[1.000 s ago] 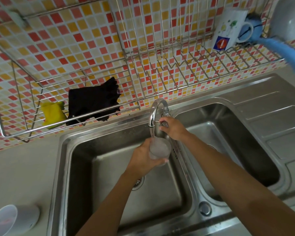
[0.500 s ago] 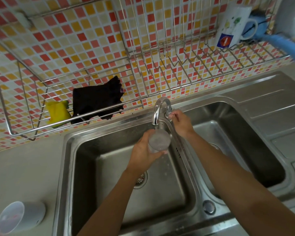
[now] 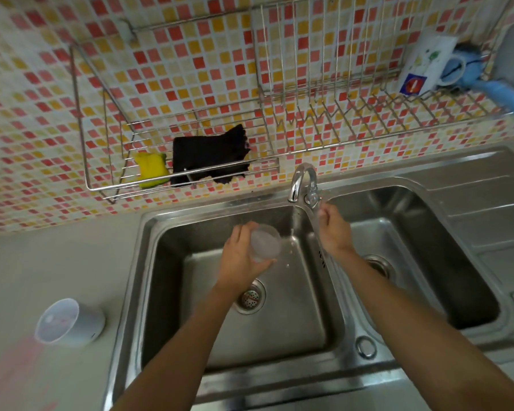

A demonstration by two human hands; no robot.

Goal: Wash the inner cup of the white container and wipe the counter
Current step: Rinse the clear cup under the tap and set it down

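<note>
Steel sink (image 3: 279, 336): left hand (image 3: 238, 259) wraps its fingers round the inner cup (image 3: 266, 243), just beside the stream (image 3: 293, 221); better tilt its mouth under. Right hand (image 3: 334, 229) curls at the tap (image 3: 301, 179), grip unclear

One view only, head-worn and wide-angle. Looks forward and down from over the near edge of the sink (image 3: 149, 221), toward the tiled wall (image 3: 42, 84). Sits close above. Takes in the whole sink, the rack (image 3: 324, 93) on the wall, the counter (image 3: 42, 262) at left, the drainboard (image 3: 487, 203) at right.
</note>
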